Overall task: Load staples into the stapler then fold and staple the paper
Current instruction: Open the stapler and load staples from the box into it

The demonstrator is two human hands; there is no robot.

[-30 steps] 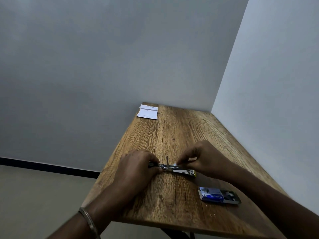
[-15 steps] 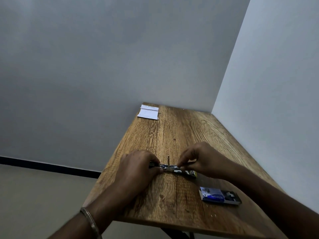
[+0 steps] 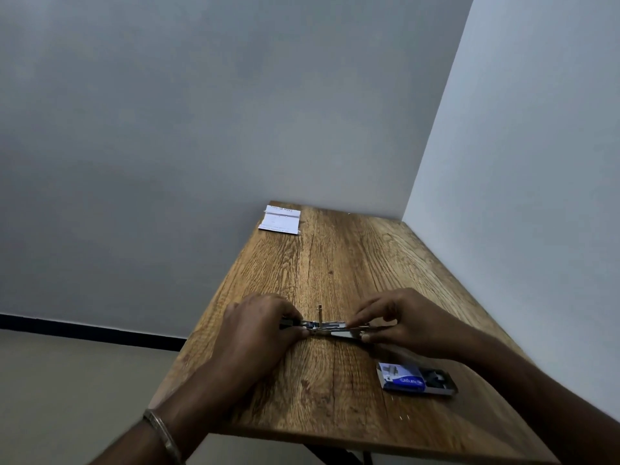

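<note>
A stapler [image 3: 327, 327] lies opened out flat on the wooden table [image 3: 335, 270], with a thin metal piece standing up from its middle. My left hand [image 3: 260, 325] grips the stapler's left end. My right hand [image 3: 399, 322] pinches its right end, fingertips on the open metal channel. Whether staples lie in the channel is too small to tell. A staple box [image 3: 416, 379], blue and white and slid partly open, lies near the front right. A folded white paper [image 3: 280, 219] rests at the table's far left corner.
The table stands in a corner, with a grey wall along its far edge and a pale wall [image 3: 520, 196] along its right side. Its left edge drops to the floor [image 3: 67, 391]. A few loose staples [image 3: 402, 417] glint near the front edge.
My right hand's fingers have shifted slightly along the stapler's right end. The left hand and the stapler stay in place.
</note>
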